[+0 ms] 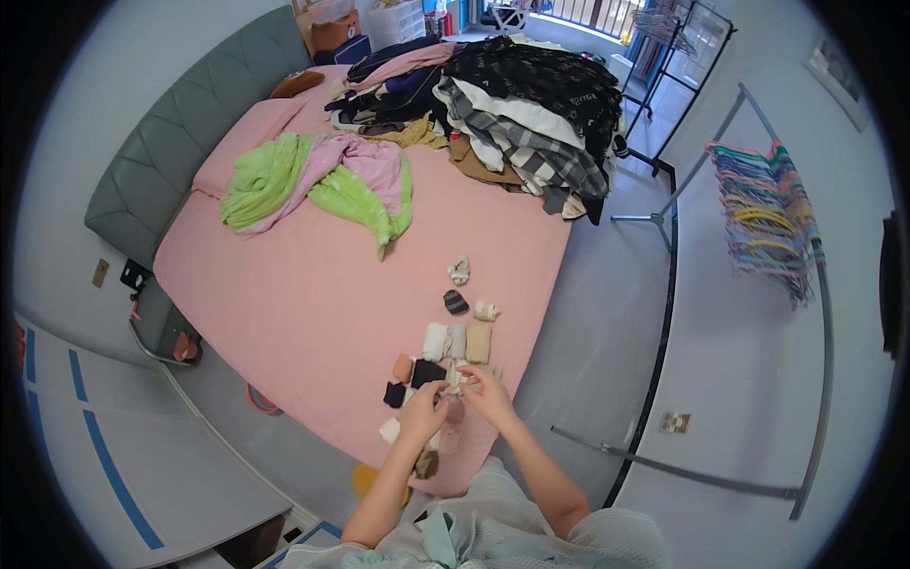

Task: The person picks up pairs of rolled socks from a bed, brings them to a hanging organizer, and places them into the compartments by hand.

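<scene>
At the near end of the bed, my left hand (424, 413) and my right hand (488, 394) are close together, fingers pinched on a small cream sock (455, 378). Folded and rolled socks lie around them: a white pair (435, 341), a beige pair (478, 343), a black pair (428, 374) and an orange one (403, 368). By my left hand's outer side is a small black sock (393, 394). Farther off lie a dark striped sock (456, 302) and a grey-white one (459, 271). My hands partly hide pinkish socks (449, 436) beneath them.
A pink-sheeted bed (284, 275) spreads before me. On it lie a green-and-pink blanket (365, 194) and, at the far right, a large heap of clothes (531, 104). Right of the bed, a metal rack (827, 379) carries many hangers (763, 213). A grey headboard (180, 123) borders the left.
</scene>
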Demonstrator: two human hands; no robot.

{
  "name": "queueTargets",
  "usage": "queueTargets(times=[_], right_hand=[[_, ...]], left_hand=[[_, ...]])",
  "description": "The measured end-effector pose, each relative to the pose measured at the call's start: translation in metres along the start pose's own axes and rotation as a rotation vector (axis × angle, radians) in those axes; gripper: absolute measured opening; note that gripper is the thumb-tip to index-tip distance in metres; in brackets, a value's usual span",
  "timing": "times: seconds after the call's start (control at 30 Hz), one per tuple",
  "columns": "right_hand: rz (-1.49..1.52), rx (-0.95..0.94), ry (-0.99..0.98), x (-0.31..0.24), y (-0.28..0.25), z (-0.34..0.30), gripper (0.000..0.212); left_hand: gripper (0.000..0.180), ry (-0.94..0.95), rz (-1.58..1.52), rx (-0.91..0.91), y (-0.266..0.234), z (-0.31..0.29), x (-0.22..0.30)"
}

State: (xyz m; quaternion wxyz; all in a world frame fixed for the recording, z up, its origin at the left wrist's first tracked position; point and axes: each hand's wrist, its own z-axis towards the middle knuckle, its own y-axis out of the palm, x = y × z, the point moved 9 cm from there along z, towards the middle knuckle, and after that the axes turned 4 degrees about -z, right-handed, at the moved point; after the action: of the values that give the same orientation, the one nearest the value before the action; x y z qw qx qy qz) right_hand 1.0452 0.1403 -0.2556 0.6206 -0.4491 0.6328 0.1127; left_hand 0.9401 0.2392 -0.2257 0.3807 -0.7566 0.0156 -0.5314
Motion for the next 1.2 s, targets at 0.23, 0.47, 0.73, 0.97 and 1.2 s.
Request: queueTargets(times=[0.23,0.47,0.73,0.97,1.2], right_hand=[[0.025,-0.060,0.008,0.077,0.007,0.135,0.034],[0.325,-0.048,0.160,0.169,0.031,0.249,0.036],[0.305,0.085,0.208,0.212,0.041,0.325,0.042],[0.443,0.051,0.178,0.232,0.056,0.349,0.039],[0.623,0.057,0.156,0.222,0.053,0.334,0.034]], left_hand=[[0.035,-0.161,-0.177,-0.057,0.062,0.110,-0.082],[0.042,-0.016,-0.041,-0.038,0.089,0.220,-0.104],[0.057,0.034,0.024,0.098,0.107,0.313,-0.143],[0.063,0.008,0.027,-0.058,0.133,0.340,-0.151],[0.048,0.040,-0.049,0.015,0.125,0.325,-0.127]])
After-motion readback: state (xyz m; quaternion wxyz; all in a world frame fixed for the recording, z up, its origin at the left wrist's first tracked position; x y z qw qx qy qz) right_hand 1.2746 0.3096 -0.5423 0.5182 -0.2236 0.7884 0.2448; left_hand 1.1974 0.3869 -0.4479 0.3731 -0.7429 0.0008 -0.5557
